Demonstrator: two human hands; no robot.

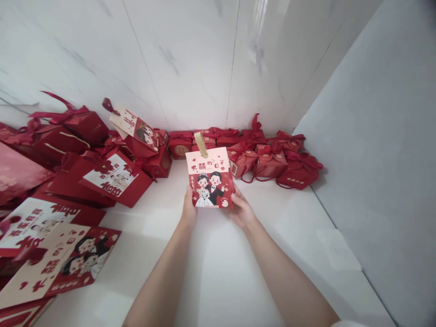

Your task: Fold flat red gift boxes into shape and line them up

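Between my two hands is a red and cream wedding favor box (pixel 208 179), printed with a cartoon bride and groom and topped by a gold ribbon loop (pixel 200 143). My left hand (pixel 189 208) grips its left side. On the opposite side, my right hand (pixel 242 207) holds it with the thumb along the lower right edge. The box is raised over the white surface (pixel 218 268), its printed face toward me. Some fingers of both hands are hidden behind it.
Red ribbon-tied boxes (pixel 271 161) line the marble-patterned wall (pixel 190 63). On the left crowd several red gift boxes (pixel 117 179), and a larger bride-and-groom box (pixel 59 263) lies nearest me. A grey panel (pixel 384 136) bounds the right side.
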